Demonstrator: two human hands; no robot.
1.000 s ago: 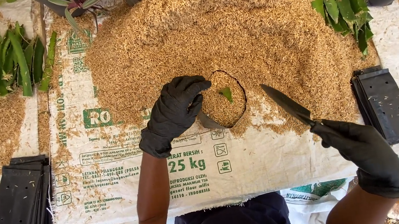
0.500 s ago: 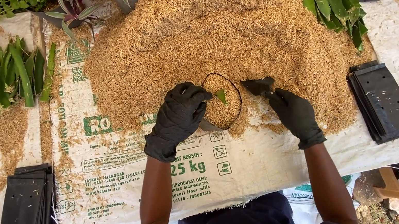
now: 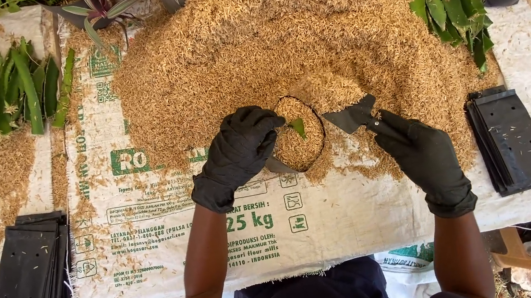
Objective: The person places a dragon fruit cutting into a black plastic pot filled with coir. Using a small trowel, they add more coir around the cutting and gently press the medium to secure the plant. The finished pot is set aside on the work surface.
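black gloves cover both of my hands, and between them sits a small black planting bag [image 3: 299, 143] filled nearly to the rim with rice husk, a single green leaf cutting [image 3: 298, 127] poking up from the middle. the bag stands at the near edge of the big rice husk heap [image 3: 277, 36], on the printed white sack [image 3: 171, 217] spread over the surface.

my left hand [image 3: 239, 156] grips the bag's left rim, fingers [image 3: 261, 127] curled and clamped on the edge, so the bag's mouth lies just right of them. my right hand [image 3: 423, 161] is closed around the handle of a black trowel [image 3: 352, 116]; the handle itself is hidden inside the glove. the blade sticks out past the fingertips up and to the left, its long axis running diagonally from my right hand toward the bag, its tip just beside the bag's right rim and loaded with a mound of husk.

the bag's opening faces up at me, and the leaf points up and away.

flat stacks of empty black bags [image 3: 27, 276] lie at far left, another stack [image 3: 510, 139] at right, with bundles of green cuttings [image 3: 28, 89] beyond.
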